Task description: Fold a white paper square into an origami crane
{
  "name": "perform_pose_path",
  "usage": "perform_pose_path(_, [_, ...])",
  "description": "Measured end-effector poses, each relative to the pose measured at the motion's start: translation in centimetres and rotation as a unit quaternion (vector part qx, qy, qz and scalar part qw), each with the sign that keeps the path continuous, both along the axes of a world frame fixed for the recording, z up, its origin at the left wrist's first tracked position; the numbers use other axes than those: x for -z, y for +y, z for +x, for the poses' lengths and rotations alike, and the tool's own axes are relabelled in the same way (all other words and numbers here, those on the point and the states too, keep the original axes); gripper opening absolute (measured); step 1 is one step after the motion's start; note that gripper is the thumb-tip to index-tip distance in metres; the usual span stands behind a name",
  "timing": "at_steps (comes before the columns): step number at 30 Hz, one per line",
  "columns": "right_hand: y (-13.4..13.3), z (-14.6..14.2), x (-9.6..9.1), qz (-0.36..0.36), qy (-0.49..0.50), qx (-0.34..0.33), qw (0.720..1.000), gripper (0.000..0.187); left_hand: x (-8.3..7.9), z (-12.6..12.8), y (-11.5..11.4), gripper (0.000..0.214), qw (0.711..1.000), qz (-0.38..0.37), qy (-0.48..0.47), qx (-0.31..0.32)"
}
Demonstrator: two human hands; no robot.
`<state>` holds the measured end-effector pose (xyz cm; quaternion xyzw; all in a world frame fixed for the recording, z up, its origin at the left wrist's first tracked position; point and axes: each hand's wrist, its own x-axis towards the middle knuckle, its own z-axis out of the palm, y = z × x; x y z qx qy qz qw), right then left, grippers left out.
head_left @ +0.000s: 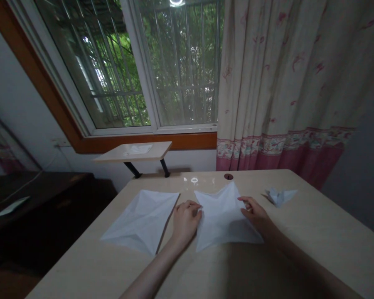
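Observation:
A creased white paper sheet lies on the light wooden desk in front of me. My left hand pinches its left edge with curled fingers. My right hand pinches its right edge the same way. A second creased white sheet lies flat to the left, just beside my left hand and untouched. A small folded paper figure sits to the right, beyond my right hand.
A cable hole is in the desk near its far edge. A small raised shelf stands behind the desk under the window. A curtain hangs at right. A dark cabinet stands at left.

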<state>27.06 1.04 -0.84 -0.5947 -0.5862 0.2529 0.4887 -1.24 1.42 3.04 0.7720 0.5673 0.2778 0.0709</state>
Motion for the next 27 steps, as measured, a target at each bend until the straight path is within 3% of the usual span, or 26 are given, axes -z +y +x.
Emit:
perform_pose_path(5, [-0.4, 1.1, 0.7, 0.028, -0.073, -0.004, 0.997, 0.023, 1.1, -0.4, -0.1, 0.014, 0.996, 0.055, 0.075, 0.008])
perform_pose_path(12, [-0.7, 1.6, 1.7, 0.011, -0.125, 0.004, 0.992, 0.026, 2.0, -1.3, -0.2, 0.012, 0.989, 0.08, 0.123, 0.027])
perform_pose_path(18, [-0.9, 1.6, 1.6, -0.005, -0.11, 0.004, 0.994, 0.037, 2.4, -1.5, 0.1, 0.017, 0.992, 0.082, 0.097, 0.025])
perform_pose_path(27, [-0.6, 1.8, 1.6, -0.001, -0.044, 0.007, 0.999, 0.048, 3.8, -2.2, 1.4, 0.035, 0.995, 0.059, -0.028, 0.072])
